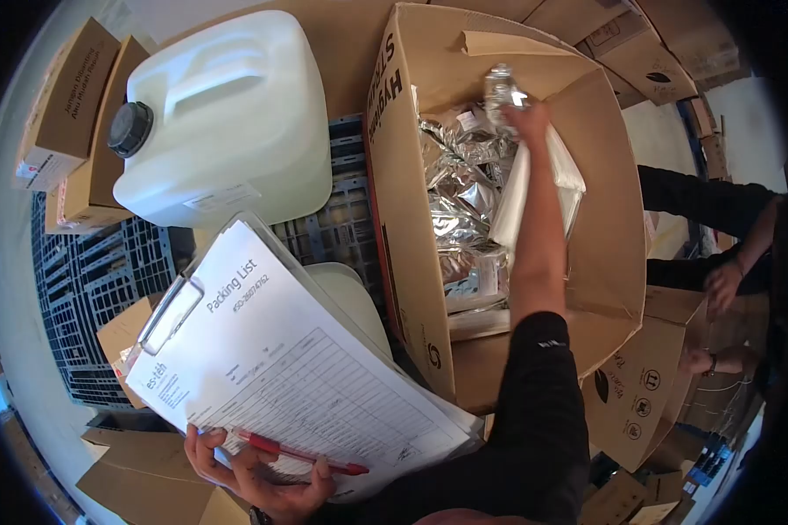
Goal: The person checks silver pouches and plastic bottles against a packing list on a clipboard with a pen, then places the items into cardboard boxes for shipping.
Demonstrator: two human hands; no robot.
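Note:
My left hand [267, 472] holds a clipboard with a packing list [298, 367] from below, along with a red pen [302, 452] lying across the sheet. Inside a large open cardboard box [411, 210], my right hand [527, 118] has its fingers around a clear, shiny container [502, 87] near the box's far wall. Beneath and beside that hand lie silver foil packs [464, 192] and a white wrapped bundle [565, 179]. My right forearm reaches over the box's near edge.
A large translucent jerrycan [236, 114] with a black cap stands on a dark plastic pallet [105, 297]. Cartons [74, 96] are stacked at the far left. On the right, another person's hands [724, 284] are near a carton [639, 394].

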